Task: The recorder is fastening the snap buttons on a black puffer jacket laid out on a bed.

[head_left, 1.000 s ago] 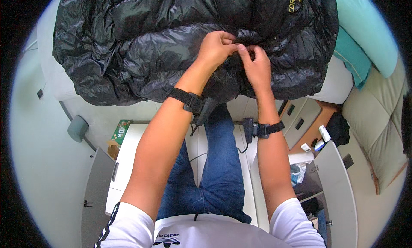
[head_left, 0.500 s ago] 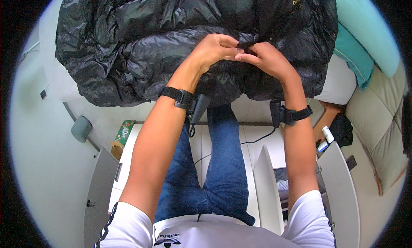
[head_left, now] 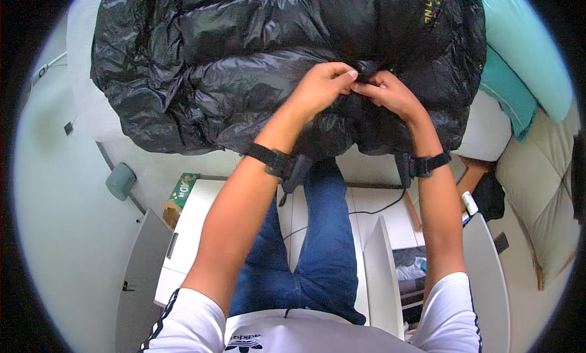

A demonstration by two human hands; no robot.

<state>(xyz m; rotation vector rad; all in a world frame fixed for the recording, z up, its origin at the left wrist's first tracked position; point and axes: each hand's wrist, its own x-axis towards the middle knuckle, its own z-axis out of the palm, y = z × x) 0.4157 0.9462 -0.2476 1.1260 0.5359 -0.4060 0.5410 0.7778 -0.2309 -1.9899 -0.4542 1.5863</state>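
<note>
A shiny black puffer jacket (head_left: 250, 87) with yellow lettering lies spread over the white bed, its lower hem toward me. Right of its middle, at a seam running away from me, my two hands meet. The fingers of my left hand (head_left: 323, 89) are pinched on the black fabric, thumb against forefinger. Close against it, my right hand (head_left: 395, 96) is also closed on the jacket, its thumb and forefinger near the left fingertips. Whatever small part sits between the fingertips, such as a zip end, is hidden. A black strap with a small device circles each wrist.
Teal pillows (head_left: 519, 99) and a beige cushion (head_left: 537, 188) are at the right. Below the bed, a white cabinet has an open door (head_left: 383, 280) with folded cloth inside. A green box (head_left: 182, 191) stands at the left. A black cable (head_left: 366, 212) hangs across my legs.
My hands remain together at the jacket's seam. My left fingers have closed more tightly onto the fabric. The whole view has shifted slightly, moving everything a little to the right.
</note>
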